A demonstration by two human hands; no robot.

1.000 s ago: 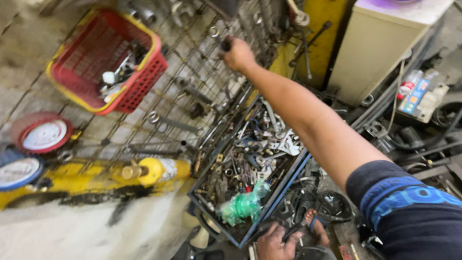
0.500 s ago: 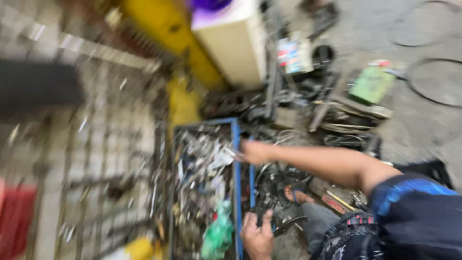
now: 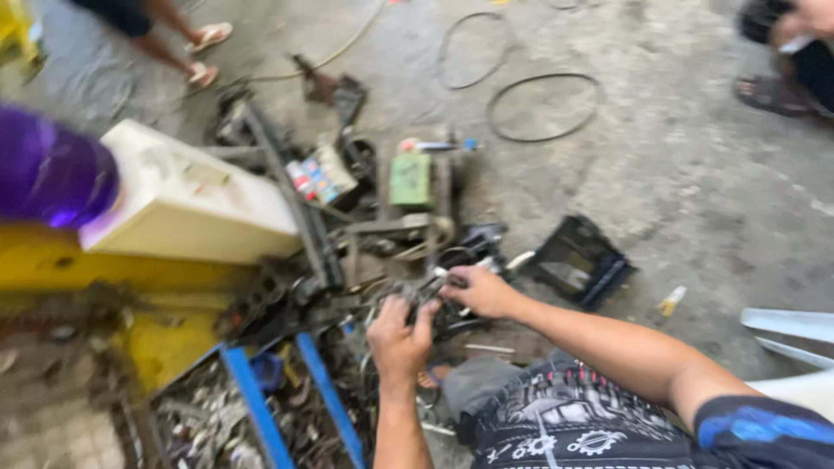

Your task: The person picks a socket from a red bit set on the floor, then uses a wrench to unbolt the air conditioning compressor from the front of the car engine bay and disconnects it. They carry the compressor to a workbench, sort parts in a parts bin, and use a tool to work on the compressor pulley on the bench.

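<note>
Left hand (image 3: 398,334) and right hand (image 3: 480,289) grip a dark metal part (image 3: 432,289)

Rough matt concrete floor (image 3: 695,174); dull, perhaps greasy metal parts (image 3: 426,291); blue-painted metal tray (image 3: 252,399).

Two rubber rings (image 3: 543,106) lie on the floor; one white box (image 3: 187,200), one black tray (image 3: 578,260), two sandals (image 3: 207,54).
</note>
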